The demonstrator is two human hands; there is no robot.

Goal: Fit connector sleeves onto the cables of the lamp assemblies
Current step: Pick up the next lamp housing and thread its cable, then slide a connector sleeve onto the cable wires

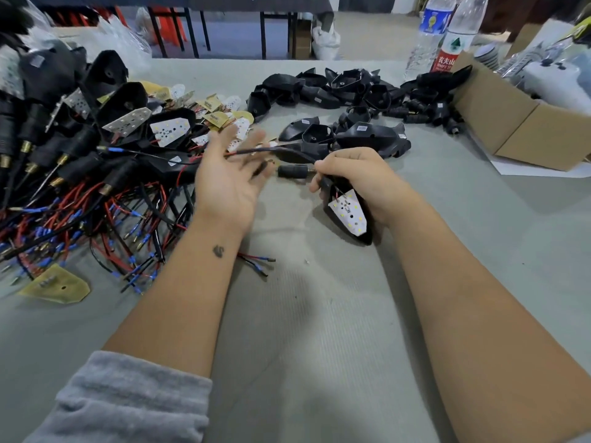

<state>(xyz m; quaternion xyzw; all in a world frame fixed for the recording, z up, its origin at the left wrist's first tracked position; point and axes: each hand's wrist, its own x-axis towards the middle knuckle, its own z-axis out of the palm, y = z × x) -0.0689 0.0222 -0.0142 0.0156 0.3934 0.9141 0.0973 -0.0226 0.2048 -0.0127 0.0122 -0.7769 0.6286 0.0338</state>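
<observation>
My right hand (pixel 350 177) grips a black lamp housing (pixel 351 219) with a white LED board (pixel 348 212) facing up. A black connector sleeve (pixel 291 171) sticks out to the left of that fist on a threaded stub. The lamp's black cable (pixel 281 151) arcs from the fist leftward over my left hand (pixel 227 177), which is spread with blurred, straight fingers, palm up, under the cable's red and black wire ends. The cable lies across the fingers without a visible grip.
A big heap of lamp assemblies with red, black and blue-tipped wires (pixel 80 193) fills the left. Empty black housings (pixel 345 94) lie at the back centre. A cardboard box (pixel 524 129) and two water bottles (pixel 447 33) stand at the right. A yellow board (pixel 54 286) lies front left.
</observation>
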